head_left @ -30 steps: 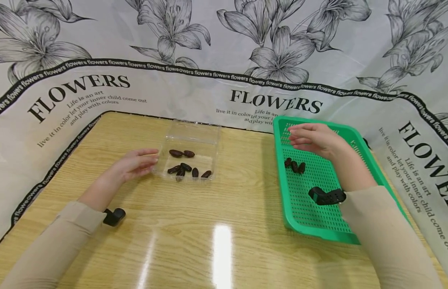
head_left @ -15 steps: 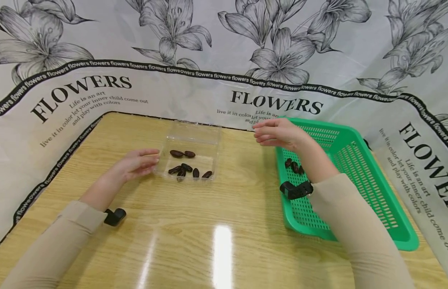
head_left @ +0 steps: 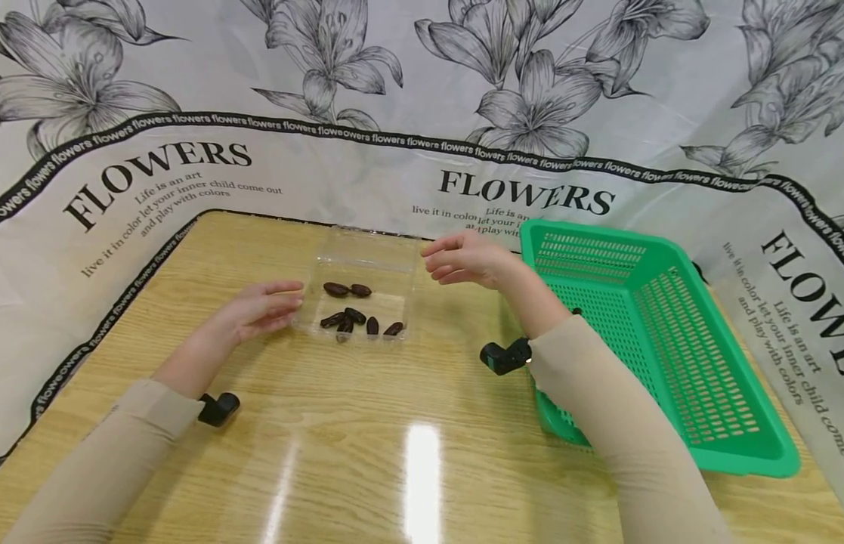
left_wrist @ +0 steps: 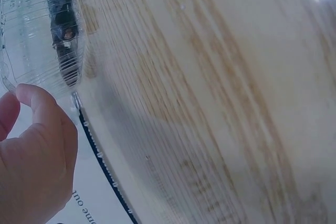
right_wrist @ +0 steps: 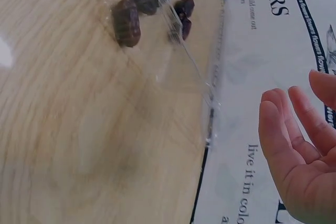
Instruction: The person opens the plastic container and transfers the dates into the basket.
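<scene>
A clear plastic container (head_left: 370, 261) sits mid-table with several dark dates (head_left: 353, 316) inside. My left hand (head_left: 275, 304) rests on the table with straight fingers touching the container's left side; the left wrist view shows its thumb (left_wrist: 39, 108) by the clear wall (left_wrist: 37, 30). My right hand (head_left: 449, 261) hovers just right of the container, above the table, fingers relaxed and pointing left. In the right wrist view the right hand (right_wrist: 294, 156) shows nothing in its fingers, with the container's edge (right_wrist: 202, 85) and dates (right_wrist: 127, 22) below it.
A green perforated basket (head_left: 666, 340) stands on the right of the wooden table (head_left: 408, 453); my right forearm hides most of its near-left floor, where one dark bit (head_left: 576, 310) shows. A flower-printed cloth (head_left: 422, 91) walls the table at the back and sides.
My right hand has moved left from above the green basket to beside the clear container. The left hand and the container have stayed put.
</scene>
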A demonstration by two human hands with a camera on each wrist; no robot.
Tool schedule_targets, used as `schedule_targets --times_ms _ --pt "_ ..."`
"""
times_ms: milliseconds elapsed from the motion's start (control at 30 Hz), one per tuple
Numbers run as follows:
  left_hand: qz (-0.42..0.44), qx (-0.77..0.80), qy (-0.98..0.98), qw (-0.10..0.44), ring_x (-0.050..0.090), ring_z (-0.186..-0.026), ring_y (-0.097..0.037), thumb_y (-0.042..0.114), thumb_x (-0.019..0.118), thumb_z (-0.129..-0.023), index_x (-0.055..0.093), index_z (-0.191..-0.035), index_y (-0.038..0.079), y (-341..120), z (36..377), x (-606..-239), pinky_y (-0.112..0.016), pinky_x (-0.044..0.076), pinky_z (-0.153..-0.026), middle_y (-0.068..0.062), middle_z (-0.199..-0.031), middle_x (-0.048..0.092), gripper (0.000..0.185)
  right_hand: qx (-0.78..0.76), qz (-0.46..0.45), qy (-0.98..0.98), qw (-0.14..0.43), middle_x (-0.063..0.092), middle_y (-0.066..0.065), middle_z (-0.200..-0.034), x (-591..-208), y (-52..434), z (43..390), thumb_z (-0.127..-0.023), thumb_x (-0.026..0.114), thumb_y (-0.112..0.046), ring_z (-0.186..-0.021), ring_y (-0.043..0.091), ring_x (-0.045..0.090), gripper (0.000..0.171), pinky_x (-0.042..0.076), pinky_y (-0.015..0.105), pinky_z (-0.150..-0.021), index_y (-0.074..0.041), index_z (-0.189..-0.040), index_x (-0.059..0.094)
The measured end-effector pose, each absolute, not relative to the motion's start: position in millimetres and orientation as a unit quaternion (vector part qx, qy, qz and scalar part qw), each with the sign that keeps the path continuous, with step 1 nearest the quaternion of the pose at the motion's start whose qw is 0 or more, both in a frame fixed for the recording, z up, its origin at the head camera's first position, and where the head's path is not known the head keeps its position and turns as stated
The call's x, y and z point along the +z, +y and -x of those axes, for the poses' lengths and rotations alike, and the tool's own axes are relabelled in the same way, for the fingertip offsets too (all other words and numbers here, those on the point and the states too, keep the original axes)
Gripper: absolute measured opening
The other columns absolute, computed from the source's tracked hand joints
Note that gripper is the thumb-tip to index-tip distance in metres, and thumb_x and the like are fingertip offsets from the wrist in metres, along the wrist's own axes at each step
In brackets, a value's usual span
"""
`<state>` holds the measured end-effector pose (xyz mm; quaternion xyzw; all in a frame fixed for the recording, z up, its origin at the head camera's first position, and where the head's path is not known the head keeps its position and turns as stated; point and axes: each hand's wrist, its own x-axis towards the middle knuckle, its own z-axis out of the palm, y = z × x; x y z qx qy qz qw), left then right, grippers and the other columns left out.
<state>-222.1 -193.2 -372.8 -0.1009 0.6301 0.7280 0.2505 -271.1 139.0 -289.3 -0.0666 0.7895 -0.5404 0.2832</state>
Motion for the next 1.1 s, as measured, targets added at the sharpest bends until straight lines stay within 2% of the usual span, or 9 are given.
schedule_targets --times_ms 100,300,433,600,733,933,1100 --pt "0.102 0.731 0.627 0.250 0.060 -0.082 -0.006 0.003 0.055 -0.093 0.026 -0.145 -0.001 -195 221 -374 -0.016 0.051 -0.070 0.003 -0.097 0.060 0.060 -0.543 0.068 0.785 0.289 0.055 0.020 -0.116 -299 126 274 -0.092 0.054 -0.001 -0.096 0.029 0.057 0.040 0.044 0.045 -0.096 0.007 -0.130 0.048" --pt "0.101 0.729 0.629 0.251 0.060 -0.082 -0.006 0.003 0.055 -0.093 0.025 -0.145 -0.001 -196 224 -374 -0.016 0.051 -0.072 0.002 -0.097 0.059 0.060 -0.552 0.072 0.770 0.310 0.046 0.029 -0.128 -315 104 277 -0.092 0.053 0.000 -0.108 0.037 0.052 0.041 0.044 0.043 -0.097 0.007 -0.132 0.045" --pt "0.093 0.726 0.634 0.250 0.060 -0.083 -0.006 0.003 0.055 -0.093 0.025 -0.145 -0.001 -196 226 -374 -0.016 0.051 -0.073 0.002 -0.098 0.059 0.060 -0.545 0.079 0.776 0.308 0.050 0.027 -0.123 -326 89 278 -0.092 0.054 0.000 -0.107 0.037 0.053 0.039 0.046 0.042 -0.094 0.006 -0.130 0.048" --pt "0.093 0.727 0.631 0.255 0.060 -0.083 -0.006 0.002 0.054 -0.093 0.025 -0.145 -0.002 -196 225 -374 -0.016 0.051 -0.071 0.001 -0.098 0.058 0.060 -0.511 0.100 0.794 0.313 0.056 0.019 -0.113 -341 72 276 -0.090 0.056 -0.001 -0.099 0.032 0.057 0.039 0.049 0.040 -0.090 0.007 -0.127 0.051" --pt "0.092 0.735 0.622 0.255 0.059 -0.083 -0.007 0.002 0.055 -0.093 0.025 -0.145 -0.002 -196 224 -376 -0.016 0.051 -0.071 0.001 -0.097 0.059 0.060 -0.495 0.112 0.803 0.314 0.055 0.018 -0.114 -350 59 275 -0.089 0.059 -0.001 -0.102 0.033 0.057 0.036 0.050 0.038 -0.087 0.005 -0.124 0.054" --pt "0.086 0.740 0.616 0.255 0.059 -0.082 -0.007 0.001 0.055 -0.093 0.025 -0.144 -0.002 -198 225 -376 -0.016 0.051 -0.070 0.002 -0.095 0.060 0.060 -0.414 0.167 0.847 0.288 0.060 0.017 -0.109 -360 41 270 -0.087 0.060 0.001 -0.087 0.024 0.060 0.032 0.053 0.032 -0.076 0.002 -0.119 0.059" --pt "0.088 0.747 0.608 0.254 0.059 -0.082 -0.008 0.000 0.055 -0.092 0.028 -0.143 -0.002 -198 225 -378 -0.016 0.051 -0.070 0.001 -0.096 0.059 0.057 -0.370 0.178 0.874 0.261 0.061 0.013 -0.103 -371 31 267 -0.084 0.067 0.000 -0.085 0.019 0.057 0.030 0.050 0.028 -0.072 0.001 -0.114 0.062"
